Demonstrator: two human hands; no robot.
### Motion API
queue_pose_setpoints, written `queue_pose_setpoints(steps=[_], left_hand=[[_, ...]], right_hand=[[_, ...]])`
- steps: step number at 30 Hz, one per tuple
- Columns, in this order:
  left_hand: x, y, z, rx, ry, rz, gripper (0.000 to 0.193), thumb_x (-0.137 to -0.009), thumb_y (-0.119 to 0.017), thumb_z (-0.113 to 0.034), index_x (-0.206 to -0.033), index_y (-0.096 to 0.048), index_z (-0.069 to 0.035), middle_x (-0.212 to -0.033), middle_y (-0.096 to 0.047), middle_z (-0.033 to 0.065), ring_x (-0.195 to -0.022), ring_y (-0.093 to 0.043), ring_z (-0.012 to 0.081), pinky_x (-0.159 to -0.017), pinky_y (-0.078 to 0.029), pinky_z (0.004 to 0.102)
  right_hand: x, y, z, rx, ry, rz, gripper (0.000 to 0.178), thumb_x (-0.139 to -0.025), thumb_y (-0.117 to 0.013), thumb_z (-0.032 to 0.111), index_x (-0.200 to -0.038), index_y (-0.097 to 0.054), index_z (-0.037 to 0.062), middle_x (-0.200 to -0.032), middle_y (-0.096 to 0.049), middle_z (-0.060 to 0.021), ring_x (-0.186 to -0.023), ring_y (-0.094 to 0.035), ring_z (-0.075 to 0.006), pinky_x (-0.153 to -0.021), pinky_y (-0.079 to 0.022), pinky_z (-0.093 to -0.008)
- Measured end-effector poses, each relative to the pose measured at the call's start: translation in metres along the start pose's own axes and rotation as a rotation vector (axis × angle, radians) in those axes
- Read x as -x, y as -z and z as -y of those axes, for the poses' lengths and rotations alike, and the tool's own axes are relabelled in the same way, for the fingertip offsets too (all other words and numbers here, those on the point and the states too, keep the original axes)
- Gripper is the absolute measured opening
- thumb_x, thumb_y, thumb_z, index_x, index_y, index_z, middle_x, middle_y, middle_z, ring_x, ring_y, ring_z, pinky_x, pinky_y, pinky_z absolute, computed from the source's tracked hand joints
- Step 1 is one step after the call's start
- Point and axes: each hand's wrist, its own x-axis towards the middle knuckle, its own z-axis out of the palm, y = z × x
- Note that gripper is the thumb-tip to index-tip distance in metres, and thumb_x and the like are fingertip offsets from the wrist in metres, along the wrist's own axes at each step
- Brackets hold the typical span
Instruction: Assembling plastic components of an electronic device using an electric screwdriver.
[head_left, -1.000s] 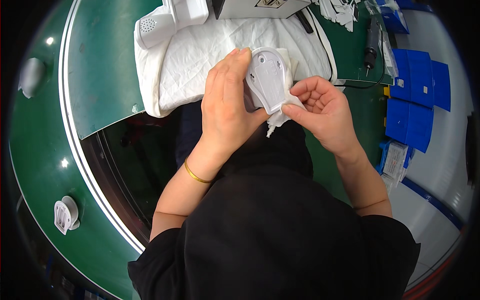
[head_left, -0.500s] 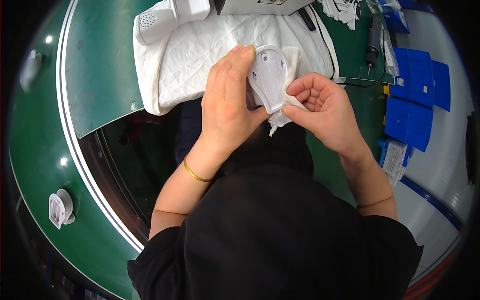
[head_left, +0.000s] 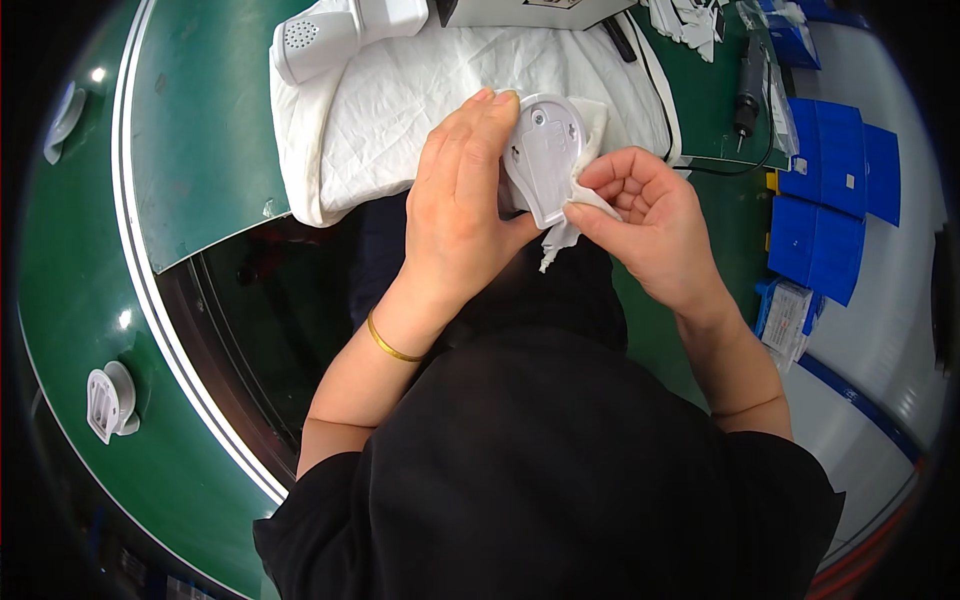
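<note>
In my left hand [head_left: 455, 205] is a white plastic housing, teardrop-shaped [head_left: 545, 155], held by its left edge with the recessed inner side facing up. Small screw holes or fittings show inside it. My right hand [head_left: 650, 220] pinches a white cloth [head_left: 562, 240] between thumb and curled fingers. The cloth lies against the housing's right edge, and a ragged end hangs below its narrow tip. Beneath both hands' far side, a white fabric pad [head_left: 400, 120] covers the bench.
Another white plastic part with a perforated end [head_left: 305, 38] rests on the pad, near a grey box [head_left: 530, 12]. An electric screwdriver [head_left: 747, 95] and blue bins [head_left: 825, 150] are at right. White housings [head_left: 112, 400] sit on the green surface [head_left: 190, 480] beyond a white rail.
Both hands keep their grips; the housing has shifted slightly right. On the green surface at the left, the near white housing has moved a little away from me, and the far one has moved too.
</note>
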Motion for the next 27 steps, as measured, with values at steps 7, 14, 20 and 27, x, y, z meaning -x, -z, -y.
queue_pose_setpoints(steps=[7,14,20,27], left_hand=[[-0.001,0.004,-0.001,-0.02,0.013,0.019,0.092,-0.053,-0.092,-0.008,-0.134,-0.05,0.001,-0.127,-0.062,0.0175,-0.118,-0.06,0.0373,-0.099,-0.051,0.0428],[-0.004,0.005,0.0,0.001,0.047,0.038,0.093,-0.05,-0.09,-0.004,-0.134,-0.051,0.0,-0.125,-0.062,0.0186,-0.119,-0.06,0.039,-0.097,-0.051,0.0436],[-0.003,0.004,-0.002,-0.082,0.043,0.028,0.094,-0.055,-0.095,-0.015,-0.136,-0.05,0.002,-0.127,-0.06,0.0181,-0.116,-0.06,0.0345,-0.097,-0.052,0.0408],[-0.006,0.003,-0.004,-0.091,0.022,0.041,0.096,-0.056,-0.096,-0.016,-0.138,-0.048,0.001,-0.126,-0.06,0.0183,-0.115,-0.061,0.0344,-0.096,-0.052,0.0411]], right_hand=[[0.001,0.002,-0.013,0.035,0.026,0.03,0.029,-0.085,-0.074,-0.003,-0.109,-0.059,0.0002,-0.098,-0.064,-0.002,-0.089,-0.062,-0.0056,-0.082,-0.052,-0.0208],[0.001,0.01,-0.023,-0.013,-0.018,0.054,0.031,-0.085,-0.072,-0.007,-0.11,-0.055,0.001,-0.105,-0.067,-0.0058,-0.096,-0.065,-0.0091,-0.086,-0.052,-0.0235],[0.004,0.008,-0.011,0.313,0.323,-0.061,0.036,-0.085,-0.07,-0.01,-0.114,-0.052,0.0006,-0.105,-0.064,-0.0068,-0.098,-0.063,-0.0124,-0.087,-0.052,-0.0253],[-0.017,-0.003,-0.029,-0.056,0.365,-0.058,0.04,-0.085,-0.072,-0.009,-0.117,-0.051,0.0015,-0.107,-0.061,-0.0068,-0.103,-0.061,-0.013,-0.088,-0.051,-0.0262]])
